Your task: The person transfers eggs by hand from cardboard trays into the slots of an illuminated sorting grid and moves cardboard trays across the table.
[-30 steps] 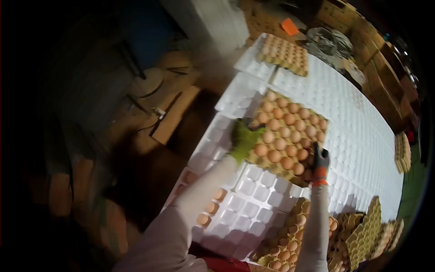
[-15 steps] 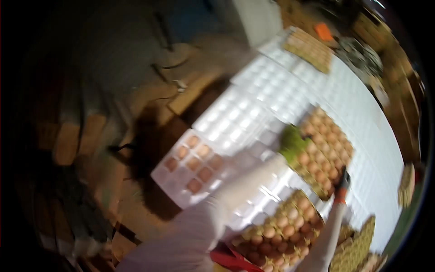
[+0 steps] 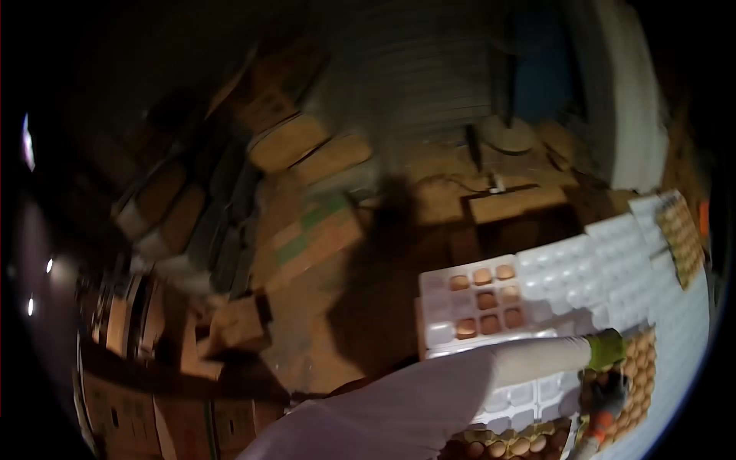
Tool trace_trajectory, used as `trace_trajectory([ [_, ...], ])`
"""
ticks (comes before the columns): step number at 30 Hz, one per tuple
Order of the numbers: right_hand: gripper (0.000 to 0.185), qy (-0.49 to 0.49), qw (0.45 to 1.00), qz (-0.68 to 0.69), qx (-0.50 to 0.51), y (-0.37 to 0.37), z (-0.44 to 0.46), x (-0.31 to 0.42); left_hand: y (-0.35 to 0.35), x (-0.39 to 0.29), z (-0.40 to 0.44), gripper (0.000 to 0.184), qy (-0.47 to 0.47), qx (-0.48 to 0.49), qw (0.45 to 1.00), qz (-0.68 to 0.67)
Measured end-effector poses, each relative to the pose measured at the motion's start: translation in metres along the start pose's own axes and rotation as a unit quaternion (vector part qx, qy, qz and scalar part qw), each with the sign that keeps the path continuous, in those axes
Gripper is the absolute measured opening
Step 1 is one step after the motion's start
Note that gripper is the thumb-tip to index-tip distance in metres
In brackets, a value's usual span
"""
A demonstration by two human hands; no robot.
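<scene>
My left hand (image 3: 606, 349), in a green glove, is at the left edge of a fibre tray full of brown eggs (image 3: 642, 372). Just below it, my right hand (image 3: 611, 399), in a dark glove with an orange cuff, lies over the eggs on the same tray. Blur and the gloves hide the fingers of both hands. To the left, a white plastic egg carton (image 3: 438, 305) holds several brown eggs with some cups bare. A second fibre tray with eggs (image 3: 521, 445) sits at the bottom edge, partly cut off.
White moulded cartons (image 3: 563, 264) cover the table's far part. Another egg tray (image 3: 681, 239) lies at the far right. Cardboard boxes (image 3: 123, 414) stand at the lower left, with more boxes (image 3: 287, 142) stacked at the back. A dim floor (image 3: 307, 345) lies left of the table.
The view has swung left, so table and trays appear further right and lower. My right hand has gone from the tray's right edge to over its eggs, closer to my left hand.
</scene>
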State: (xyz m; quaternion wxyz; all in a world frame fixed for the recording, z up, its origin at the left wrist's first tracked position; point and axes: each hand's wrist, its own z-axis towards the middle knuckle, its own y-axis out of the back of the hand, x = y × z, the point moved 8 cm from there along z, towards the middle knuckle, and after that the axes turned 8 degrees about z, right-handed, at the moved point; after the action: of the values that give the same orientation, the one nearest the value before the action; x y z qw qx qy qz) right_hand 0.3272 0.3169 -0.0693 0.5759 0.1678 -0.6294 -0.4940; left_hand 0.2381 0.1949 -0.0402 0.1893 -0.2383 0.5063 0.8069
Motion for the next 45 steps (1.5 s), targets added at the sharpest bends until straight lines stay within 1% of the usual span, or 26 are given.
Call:
trace_trajectory([
  [1,0.043,0.062,0.998,0.03,-0.003,0.0,0.002,-0.016,0.0,-0.004,-0.002,0.028,0.0,-0.013,1.0,-0.013],
  [2,0.041,0.024,0.99,0.13,-0.048,0.01,-0.001,-0.02,0.003,-0.007,-0.01,0.029,0.003,-0.032,0.999,-0.022],
  [3,0.042,0.029,0.986,0.155,-0.056,0.005,0.002,0.002,0.011,-0.009,-0.02,0.029,0.006,-0.041,0.999,-0.029],
  [5,0.042,0.061,0.988,0.138,-0.029,-0.014,0.008,0.058,0.029,0.002,-0.05,0.029,0.037,-0.058,0.997,-0.032],
  [8,0.042,0.092,0.99,0.107,0.008,-0.045,0.022,0.108,0.046,0.013,-0.088,0.03,0.07,-0.082,0.993,-0.038],
  [13,0.042,0.126,0.987,0.085,0.05,-0.084,0.05,0.137,0.068,0.028,-0.149,0.031,0.136,-0.11,0.984,-0.032],
  [18,0.042,0.13,0.988,0.06,0.059,-0.093,0.061,0.143,0.081,0.031,-0.172,0.032,0.153,-0.137,0.978,-0.042],
  [23,0.043,0.126,0.99,0.038,0.055,-0.085,0.064,0.13,0.079,0.036,-0.156,0.033,0.15,-0.147,0.976,-0.056],
  [34,0.043,0.092,0.995,0.002,0.036,-0.054,0.055,0.094,0.049,0.048,-0.089,0.035,0.131,-0.12,0.981,-0.083],
  [37,0.043,0.086,0.996,-0.014,0.019,-0.039,0.048,0.082,0.041,0.047,-0.06,0.036,0.111,-0.107,0.984,-0.095],
  [40,0.044,0.08,0.996,-0.043,0.014,-0.01,0.031,0.055,0.027,0.051,-0.031,0.037,0.109,-0.099,0.984,-0.105],
  [43,0.044,0.08,0.988,-0.127,0.029,0.037,-0.017,0.032,0.009,0.043,-0.006,0.037,0.128,-0.048,0.979,-0.149],
  [44,0.044,0.061,0.985,-0.162,0.027,0.043,-0.032,0.036,0.008,0.048,-0.002,0.037,0.15,-0.011,0.972,-0.181],
  [45,0.044,0.036,0.98,-0.194,0.026,0.052,-0.047,0.038,0.013,0.059,0.003,0.038,0.189,0.02,0.951,-0.245],
])
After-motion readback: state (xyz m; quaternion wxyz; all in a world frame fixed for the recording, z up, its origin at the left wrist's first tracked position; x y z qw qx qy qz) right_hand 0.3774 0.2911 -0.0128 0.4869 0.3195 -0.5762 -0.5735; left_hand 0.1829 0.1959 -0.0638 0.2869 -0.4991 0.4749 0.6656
